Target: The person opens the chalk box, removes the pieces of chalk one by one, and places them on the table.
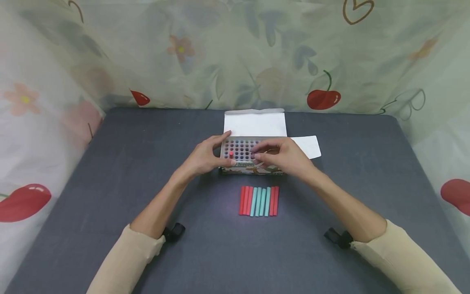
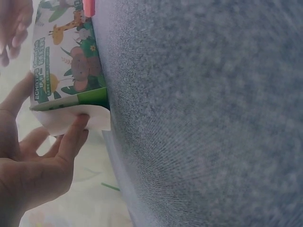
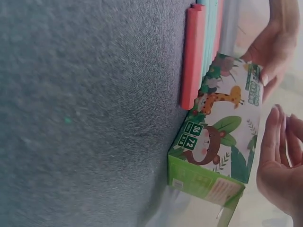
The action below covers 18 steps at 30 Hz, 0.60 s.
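A cardboard box (image 1: pixel 253 169) printed with cartoon animals stands on the table, its top showing a tray of round holes (image 1: pixel 240 149). One red stick (image 1: pixel 231 154) pokes up from a hole at the front left. My left hand (image 1: pixel 205 157) grips the box's left end, thumb along the front edge, fingers at the back and against the white end flap (image 2: pixel 66 118). Over the tray's right part hovers my right hand (image 1: pixel 280 157), thumb and fingers slightly apart; nothing shows between them. In front of the box lies a row of red and turquoise hexagonal sticks (image 1: pixel 258 201).
The box's white lid (image 1: pixel 255 123) is folded back behind it, and a white side flap (image 1: pixel 307 147) sticks out right. A dark grey cloth (image 1: pixel 110 175) covers the table. Patterned curtains (image 1: pixel 235 53) hang behind and at both sides.
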Motion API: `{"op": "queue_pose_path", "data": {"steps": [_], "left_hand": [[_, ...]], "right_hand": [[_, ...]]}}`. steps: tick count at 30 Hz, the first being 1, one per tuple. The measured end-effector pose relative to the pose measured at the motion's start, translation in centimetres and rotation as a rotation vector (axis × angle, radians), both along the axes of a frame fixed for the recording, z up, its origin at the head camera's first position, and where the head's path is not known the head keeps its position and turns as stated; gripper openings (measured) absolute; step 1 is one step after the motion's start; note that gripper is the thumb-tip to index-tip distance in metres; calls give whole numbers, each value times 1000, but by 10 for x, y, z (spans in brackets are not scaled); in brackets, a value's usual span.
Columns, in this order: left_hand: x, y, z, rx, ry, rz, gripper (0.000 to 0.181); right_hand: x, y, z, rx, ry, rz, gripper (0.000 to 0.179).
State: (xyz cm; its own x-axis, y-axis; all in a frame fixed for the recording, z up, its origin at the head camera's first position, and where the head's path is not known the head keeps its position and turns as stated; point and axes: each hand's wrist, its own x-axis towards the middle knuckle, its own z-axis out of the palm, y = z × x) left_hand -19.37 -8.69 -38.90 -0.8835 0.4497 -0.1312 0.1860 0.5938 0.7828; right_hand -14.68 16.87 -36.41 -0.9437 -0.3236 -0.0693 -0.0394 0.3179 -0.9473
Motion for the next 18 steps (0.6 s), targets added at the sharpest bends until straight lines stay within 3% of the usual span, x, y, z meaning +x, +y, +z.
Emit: {"op": "queue_pose_path", "data": {"steps": [9,18], "left_hand": [[0,-2,-1,-6,2,-9,91],[0,-2,1,8,1,-13,90]], "right_hand": [[-18,-16,4,117,142,46,17],[-33,-30,-2,94,179,111,23]]}}
